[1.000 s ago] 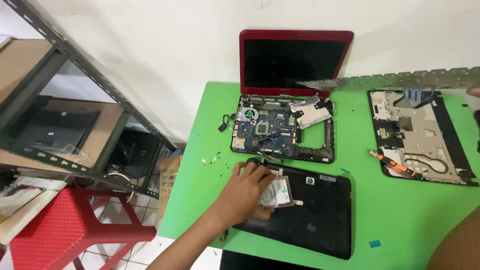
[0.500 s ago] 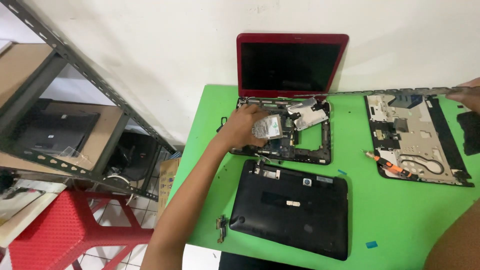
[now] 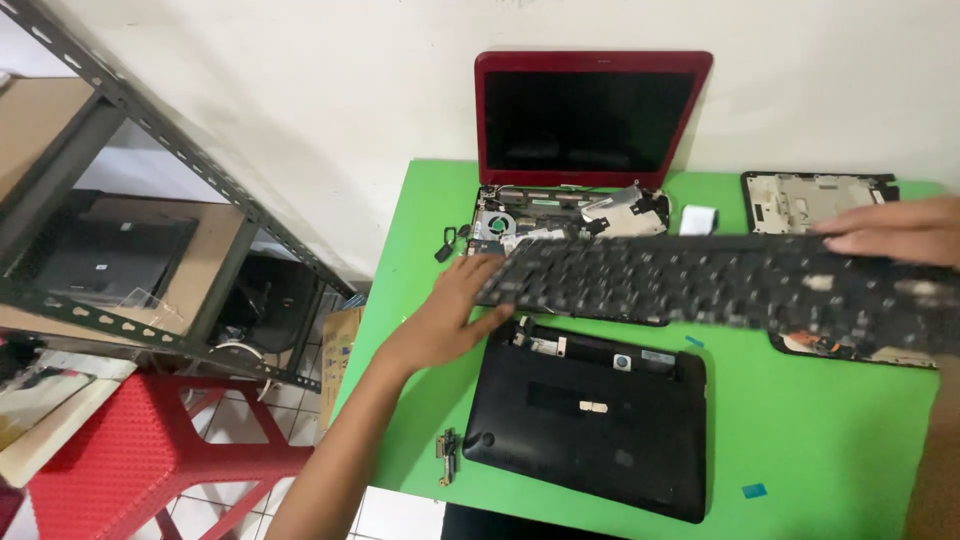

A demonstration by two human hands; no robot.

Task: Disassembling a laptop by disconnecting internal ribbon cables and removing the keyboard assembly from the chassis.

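Both hands hold a black keyboard (image 3: 720,285) above the green table (image 3: 820,430): the left hand (image 3: 455,310) grips its left end, the right hand (image 3: 890,232) its far right edge. It hangs between the opened red laptop (image 3: 590,130) and a black base cover (image 3: 590,425).

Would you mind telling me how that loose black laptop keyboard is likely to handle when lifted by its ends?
The keyboard looks thin and wide, so it probably flexes and sags in the middle. The left hand and right hand each support one end, suggesting it is light. Its many small keys look fragile and apt to snag.
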